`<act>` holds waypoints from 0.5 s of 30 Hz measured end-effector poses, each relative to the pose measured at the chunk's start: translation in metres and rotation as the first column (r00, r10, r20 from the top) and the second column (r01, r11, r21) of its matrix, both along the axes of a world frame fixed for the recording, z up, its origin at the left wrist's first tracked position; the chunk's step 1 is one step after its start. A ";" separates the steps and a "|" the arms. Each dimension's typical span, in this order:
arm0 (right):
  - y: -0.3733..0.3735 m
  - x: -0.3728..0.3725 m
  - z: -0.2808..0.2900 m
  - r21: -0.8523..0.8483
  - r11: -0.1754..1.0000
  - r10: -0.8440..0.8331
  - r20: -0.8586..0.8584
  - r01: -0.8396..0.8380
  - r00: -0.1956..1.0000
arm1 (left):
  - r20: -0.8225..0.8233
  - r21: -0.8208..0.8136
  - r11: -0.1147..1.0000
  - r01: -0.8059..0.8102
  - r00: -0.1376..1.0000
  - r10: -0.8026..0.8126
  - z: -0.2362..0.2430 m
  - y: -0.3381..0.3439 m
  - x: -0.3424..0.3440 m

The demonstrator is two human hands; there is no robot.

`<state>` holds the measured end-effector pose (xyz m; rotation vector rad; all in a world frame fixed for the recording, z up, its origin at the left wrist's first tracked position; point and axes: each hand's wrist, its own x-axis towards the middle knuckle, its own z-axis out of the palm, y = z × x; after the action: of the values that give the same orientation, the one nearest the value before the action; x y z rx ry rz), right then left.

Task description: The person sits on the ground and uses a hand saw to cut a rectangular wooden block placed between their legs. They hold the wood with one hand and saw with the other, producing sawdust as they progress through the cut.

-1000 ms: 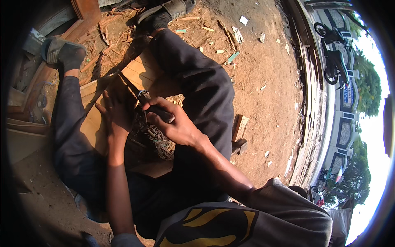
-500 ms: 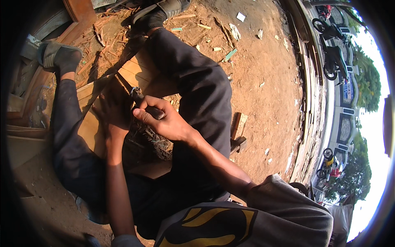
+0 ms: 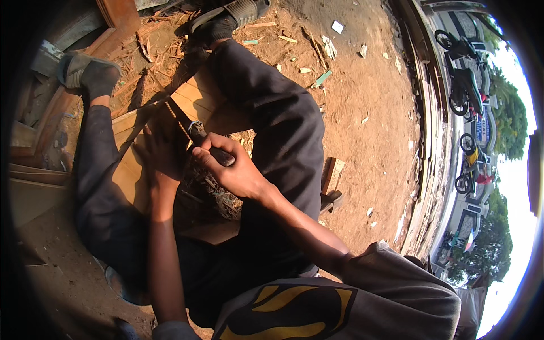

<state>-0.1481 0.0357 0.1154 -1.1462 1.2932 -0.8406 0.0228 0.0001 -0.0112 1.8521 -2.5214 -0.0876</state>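
Note:
My right hand (image 3: 229, 164) is closed round the dark handle (image 3: 203, 135) of a narrow tool, whose long thin blade (image 3: 180, 120) points up and left with a sunlit, jagged-looking edge. It lies along a wooden board (image 3: 133, 178) between my legs, partly in shadow. My left hand (image 3: 158, 158) lies on that board left of the blade, fingers spread and pressed on it. A lighter slatted wooden piece (image 3: 190, 96) sits just beyond the blade, under my right leg. Wood shavings (image 3: 218, 192) lie below my hands.
Wooden frames and offcuts (image 3: 51, 124) crowd the left side. Chips litter the dirt ground (image 3: 362, 158). Small wood blocks (image 3: 331, 175) lie beside my right knee. Long planks (image 3: 422, 141) line the right, beyond which stand a wall (image 3: 476, 209), trees and motorbikes (image 3: 464, 85).
My hands and the tool hold nearly the same pose, with slight shifts in the whole view. In the road at right, a yellow and red motorbike has moved upward in the picture.

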 end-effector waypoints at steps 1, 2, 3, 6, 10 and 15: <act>0.008 -0.004 0.001 -0.010 1.000 -0.011 0.004 0.011 1.000 | 0.101 0.019 1.000 -0.018 0.995 0.015 0.006 0.002 -0.005; 0.022 -0.010 0.003 0.081 0.997 0.004 0.041 -0.007 0.999 | 0.199 0.035 0.999 -0.037 0.980 0.029 0.016 0.001 -0.009; 0.035 -0.013 0.006 0.017 0.999 0.026 0.025 -0.027 0.999 | 0.338 -0.002 1.000 -0.009 0.941 0.009 0.011 0.002 -0.002; 0.038 -0.013 0.005 -0.008 0.999 0.035 0.044 -0.035 0.998 | 0.491 -0.043 0.999 0.031 0.871 -0.006 0.003 0.006 0.001; 0.008 -0.001 -0.009 -0.132 0.991 -0.034 0.034 0.039 0.999 | 0.290 0.053 0.998 -0.028 0.957 0.011 0.016 0.004 -0.012; 0.055 -0.010 0.017 0.039 0.992 0.121 -0.015 -0.121 0.993 | 0.691 -0.147 0.975 0.169 0.722 -0.021 -0.041 0.007 0.034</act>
<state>-0.1582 0.0911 0.1323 -1.1916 1.2356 -0.7159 0.0564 0.0073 -0.0520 1.9111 -2.8945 1.0150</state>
